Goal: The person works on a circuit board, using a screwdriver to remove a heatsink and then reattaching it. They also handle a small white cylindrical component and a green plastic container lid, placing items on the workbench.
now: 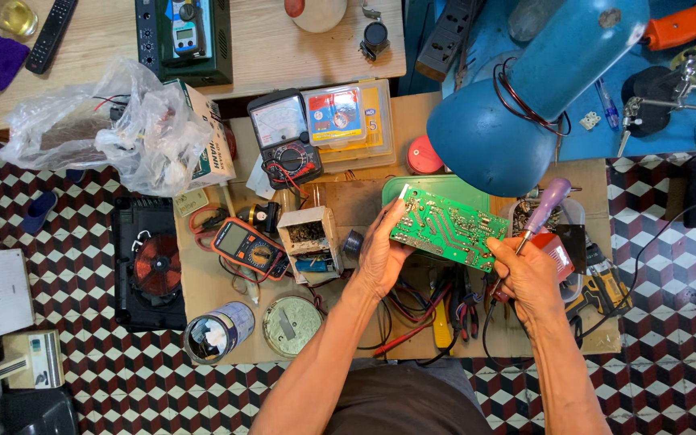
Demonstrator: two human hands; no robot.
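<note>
The left hand [380, 256], forearm angled up from below, clamps thumb and fingers on the left edge of the green board [445, 227], held tilted above the bench [364, 201]. The right hand [529, 278] supports the board's right edge while gripping a purple-handled tool [543, 211], pointing upward.

2 bare forearms, no sleeves, no watch or rings; left hand [382, 258], right hand [529, 278]; dark brown garment at lap.

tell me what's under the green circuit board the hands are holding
Beneath the green circuit board a green flat tray or lid shows past its top edge, and red and black wires lie lower down. Whatever sits directly under the board is covered.
</note>
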